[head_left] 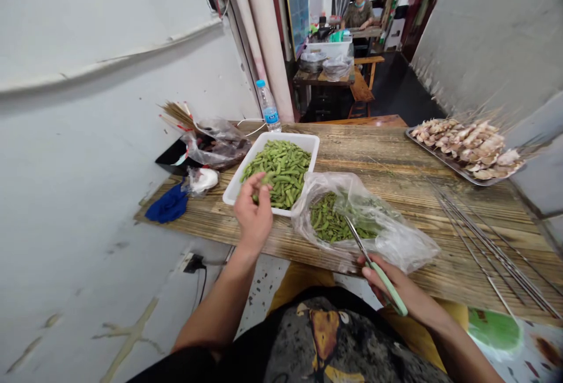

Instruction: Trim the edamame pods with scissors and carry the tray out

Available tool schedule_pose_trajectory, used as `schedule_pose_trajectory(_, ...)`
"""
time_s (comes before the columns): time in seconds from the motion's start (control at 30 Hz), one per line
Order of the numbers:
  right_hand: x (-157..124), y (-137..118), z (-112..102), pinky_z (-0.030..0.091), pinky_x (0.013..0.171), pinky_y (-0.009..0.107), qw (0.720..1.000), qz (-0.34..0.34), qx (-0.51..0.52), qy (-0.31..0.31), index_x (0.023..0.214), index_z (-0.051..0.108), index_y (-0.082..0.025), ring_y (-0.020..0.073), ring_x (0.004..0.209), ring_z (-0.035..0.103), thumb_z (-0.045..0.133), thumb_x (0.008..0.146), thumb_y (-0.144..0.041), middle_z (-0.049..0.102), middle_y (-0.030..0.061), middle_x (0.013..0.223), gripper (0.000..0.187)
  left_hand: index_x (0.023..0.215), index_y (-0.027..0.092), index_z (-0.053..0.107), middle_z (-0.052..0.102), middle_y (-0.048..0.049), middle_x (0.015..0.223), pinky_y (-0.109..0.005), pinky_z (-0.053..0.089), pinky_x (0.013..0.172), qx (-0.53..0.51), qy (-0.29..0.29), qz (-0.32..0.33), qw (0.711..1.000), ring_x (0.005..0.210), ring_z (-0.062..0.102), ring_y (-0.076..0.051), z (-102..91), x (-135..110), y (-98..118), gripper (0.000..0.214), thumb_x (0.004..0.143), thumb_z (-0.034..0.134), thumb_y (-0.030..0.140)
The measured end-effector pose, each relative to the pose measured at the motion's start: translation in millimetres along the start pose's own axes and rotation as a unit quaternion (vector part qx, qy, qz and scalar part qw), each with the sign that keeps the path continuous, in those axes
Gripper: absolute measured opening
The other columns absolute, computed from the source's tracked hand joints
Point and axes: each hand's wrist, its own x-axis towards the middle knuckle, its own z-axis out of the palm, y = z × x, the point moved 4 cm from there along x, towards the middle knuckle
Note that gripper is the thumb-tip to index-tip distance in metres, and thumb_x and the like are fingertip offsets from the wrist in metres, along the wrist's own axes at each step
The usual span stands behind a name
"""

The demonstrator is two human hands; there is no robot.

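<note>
One blue cloth (168, 203) at frame left, on the table (352, 148). Left of centre, left hand (254, 213) with fingers curled, cannot tell whether pinching a pod, over a white tub (314, 143) of green pods (288, 175). At centre, clear bag (413, 245) with more green pieces (325, 219). Lower right of centre, right hand (402, 282) wrapped round green-handled scissors (358, 238). Far right, metal skewers (484, 237).

A bottle (270, 112) stands well left of metal skewers (497, 252)

A black cloth top (250, 342) with short black sleeves (187, 365), its mottled grey front print (292, 345) patched orange-brown and yellow; mustard-yellow fabric trousers (301, 280).
</note>
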Motion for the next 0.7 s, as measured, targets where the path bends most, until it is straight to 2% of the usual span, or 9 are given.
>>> schedule_pose_trajectory(0.07,-1.8,-3.9,0.7,0.036,0.043,0.02,1.0,-0.011,-0.022,-0.007,0.105,0.047,-0.018,0.0081,0.049,0.041,0.047,0.085,-0.059,0.044,-0.0063,0.058,0.045,0.114,0.011,0.056,0.064,-0.0112,0.106,-0.033,0.045,0.089,0.078,0.041,0.114,0.99,0.094,0.059,-0.015,-4.0,27.9,1.0,0.031,0.089,0.044,0.023)
schedule_pose_trajectory(0.17,-2.7,-4.2,2.2,0.034,0.043,0.02,1.0,-0.004,-0.014,-0.01,0.104,0.046,-0.018,0.008,0.048,0.039,0.044,0.087,-0.059,0.042,-0.0065,0.057,0.044,0.107,0.011,0.062,0.061,-0.0138,0.118,-0.043,0.036,0.1,0.172,-0.018,0.224,0.959,0.112,0.052,-0.022,4.0,44.9,6.5,0.028,0.083,0.054,0.023)
schedule_pose_trajectory(0.27,-1.6,3.6,3.3,0.032,0.04,0.02,1.0,0.014,0.008,-0.012,0.102,0.046,-0.019,0.0071,0.044,0.035,0.044,0.086,-0.059,0.038,-0.0079,0.055,0.043,0.103,0.015,0.064,0.063,-0.01,0.115,-0.041,0.035,0.102,0.157,-0.008,0.266,0.951,0.113,0.052,-0.02,7.6,17.6,18.2,0.023,0.085,0.05,0.019)
schedule_pose_trajectory(0.3,-1.0,6.9,4.1,0.032,0.039,0.019,1.0,0.021,0.013,-0.017,0.101,0.047,-0.019,0.0068,0.043,0.034,0.044,0.086,-0.059,0.037,-0.0083,0.055,0.044,0.101,0.016,0.065,0.067,-0.0082,0.105,-0.036,0.041,0.097,0.126,-0.028,0.282,0.951,0.105,0.056,-0.018,11.9,0.8,21.9,0.022,0.086,0.048,0.019)
schedule_pose_trajectory(0.33,-0.4,9.9,4.8,0.031,0.038,0.019,0.999,0.026,0.015,-0.022,0.1,0.047,-0.018,0.0067,0.042,0.033,0.044,0.086,-0.06,0.036,-0.0085,0.054,0.043,0.099,0.017,0.066,0.069,-0.0067,0.096,-0.031,0.045,0.09,0.099,-0.097,0.304,0.942,0.097,0.06,-0.016,21.5,-18.2,24.5,0.023,0.087,0.047,0.019)
schedule_pose_trajectory(0.4,0.6,12.9,5.5,0.031,0.037,0.019,0.999,0.026,0.01,-0.024,0.098,0.048,-0.018,0.0068,0.042,0.034,0.045,0.086,-0.059,0.036,-0.0084,0.054,0.042,0.099,0.017,0.067,0.069,-0.007,0.094,-0.027,0.048,0.085,0.094,-0.262,0.283,0.918,0.09,0.062,-0.015,47.1,-53.2,20.5,0.027,0.088,0.042,0.016)
schedule_pose_trajectory(0.5,1.3,9.7,5.9,0.032,0.039,0.019,1.0,0.007,-0.002,-0.016,0.096,0.05,-0.019,0.0072,0.043,0.036,0.048,0.086,-0.057,0.039,-0.0075,0.055,0.039,0.092,0.011,0.068,0.069,-0.0133,0.091,-0.031,0.049,0.081,0.229,-0.397,0.148,0.877,0.085,0.064,-0.02,83.1,-79.5,-2.7,0.028,0.087,0.041,0.013)
schedule_pose_trajectory(0.6,1.5,4.0,7.3,0.032,0.041,0.02,1.0,-0.002,-0.018,-0.011,0.093,0.052,-0.019,0.0074,0.043,0.036,0.05,0.084,-0.055,0.04,-0.0073,0.055,0.038,0.088,0.006,0.068,0.067,-0.019,0.087,-0.035,0.048,0.074,0.358,-0.444,0.063,0.819,0.081,0.064,-0.026,104.0,-81.1,-20.7,0.024,0.085,0.045,0.014)
schedule_pose_trajectory(0.7,2.8,0.9,9.3,0.033,0.042,0.021,0.999,0.0,-0.037,-0.01,0.092,0.052,-0.018,0.008,0.043,0.037,0.049,0.084,-0.056,0.04,-0.0074,0.053,0.039,0.088,0.008,0.067,0.066,-0.0178,0.09,-0.033,0.047,0.073,0.362,-0.441,0.035,0.82,0.083,0.064,-0.025,108.3,-76.2,-24.2,0.022,0.085,0.048,0.016)
